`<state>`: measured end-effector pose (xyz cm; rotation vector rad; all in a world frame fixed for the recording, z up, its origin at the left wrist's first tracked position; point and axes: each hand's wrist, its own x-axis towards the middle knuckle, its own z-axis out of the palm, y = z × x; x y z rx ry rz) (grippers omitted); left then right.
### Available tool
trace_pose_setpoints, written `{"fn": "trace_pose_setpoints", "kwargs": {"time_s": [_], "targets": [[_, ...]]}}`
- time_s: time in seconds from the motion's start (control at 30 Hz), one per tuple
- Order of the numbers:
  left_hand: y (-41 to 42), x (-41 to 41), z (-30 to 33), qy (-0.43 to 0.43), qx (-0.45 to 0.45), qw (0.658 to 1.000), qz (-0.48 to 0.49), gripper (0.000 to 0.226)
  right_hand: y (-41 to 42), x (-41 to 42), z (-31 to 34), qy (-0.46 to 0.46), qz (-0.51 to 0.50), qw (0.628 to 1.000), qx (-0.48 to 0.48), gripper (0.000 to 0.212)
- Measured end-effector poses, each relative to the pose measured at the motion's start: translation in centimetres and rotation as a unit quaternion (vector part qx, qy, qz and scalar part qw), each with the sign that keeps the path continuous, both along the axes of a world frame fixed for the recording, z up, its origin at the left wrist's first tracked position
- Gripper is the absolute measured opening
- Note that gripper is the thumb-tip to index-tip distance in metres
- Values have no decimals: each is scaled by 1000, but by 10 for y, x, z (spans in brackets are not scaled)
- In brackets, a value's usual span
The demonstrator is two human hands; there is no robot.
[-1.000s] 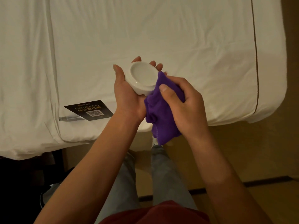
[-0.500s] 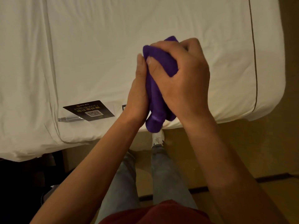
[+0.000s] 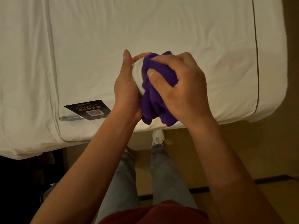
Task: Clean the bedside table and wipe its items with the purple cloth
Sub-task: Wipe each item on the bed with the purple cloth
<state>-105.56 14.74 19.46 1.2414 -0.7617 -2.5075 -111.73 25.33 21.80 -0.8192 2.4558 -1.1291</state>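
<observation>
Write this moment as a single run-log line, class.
left hand: holds white dish | right hand: presses purple cloth into dish | black card: lying on bed

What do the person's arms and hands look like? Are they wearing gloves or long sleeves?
No gloves and no long sleeves. The left hand and right hand are bare, and both forearms are uncovered all the way down the picture. No watch, ring or bracelet shows. The fingernails look short and plain. Lower down you can see a dark red top and grey-blue jeans.
</observation>
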Motion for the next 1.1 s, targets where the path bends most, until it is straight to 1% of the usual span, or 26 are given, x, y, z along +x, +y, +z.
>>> {"fn": "trace_pose_setpoints", "kwargs": {"time_s": [0.07,0.13,0.2,0.27,0.33,0.4,0.47,0.53,0.57,0.6,0.63,0.67,0.7,0.73,0.8,0.83,0.87,0.9,1.0,1.03,1.1], "targets": [[-4,-4,1,-7,-5,1000,9,53,8,-4,1,-58,46,997,8,35],[-11,-10,-1,-11,15,999,28,55,16,-5,0,-130,70,989,-7,32],[-18,-14,-4,-20,53,998,40,60,24,-2,-5,-175,20,983,-55,27],[-22,-18,-6,-10,89,994,58,63,28,3,-13,-188,-72,975,-92,25],[-19,-19,-7,2,105,992,66,62,29,9,-21,-221,-157,955,-119,25],[-8,-17,-10,8,121,991,64,61,24,14,-29,-288,-217,919,-160,22],[3,-15,-14,18,128,991,45,55,17,15,-33,-359,-275,866,-213,19],[9,-13,-15,7,89,996,17,48,14,11,-34,-404,-321,813,-271,22],[10,-13,-15,-9,52,999,4,48,13,8,-33,-417,-332,791,-299,22],[11,-12,-16,-34,-15,999,-20,50,13,5,-31,-422,-333,781,-319,22],[11,-10,-16,-61,-107,991,-55,51,13,3,-30,-414,-328,784,-325,21],[11,-8,-17,-75,-198,973,-90,47,11,1,-28,-394,-318,801,-320,21],[12,-7,-17,-73,-267,953,-120,42,9,0,-25,-363,-304,826,-307,21],[13,-6,-16,-59,-284,946,-148,43,6,-1,-22,-324,-281,856,-289,21],[14,-8,-13,-32,-263,948,-177,58,-1,-3,-16,-226,-210,924,-227,25],[12,-10,-11,-27,-256,949,-180,63,-4,-4,-14,-177,-175,951,-184,28],[11,-11,-9,-31,-259,948,-182,64,-5,-6,-13,-140,-145,968,-147,30],[10,-12,-8,-31,-259,949,-178,63,-5,-9,-11,-121,-123,977,-124,31],[5,-17,-7,-25,-195,971,-135,57,-1,-14,-10,-124,-76,983,-111,31],[3,-19,-7,-22,-189,974,-122,54,2,-15,-11,-123,-58,986,-96,28],[2,-23,-12,-36,-218,969,-113,49,10,-19,-14,-145,-1,988,-44,19]]}}
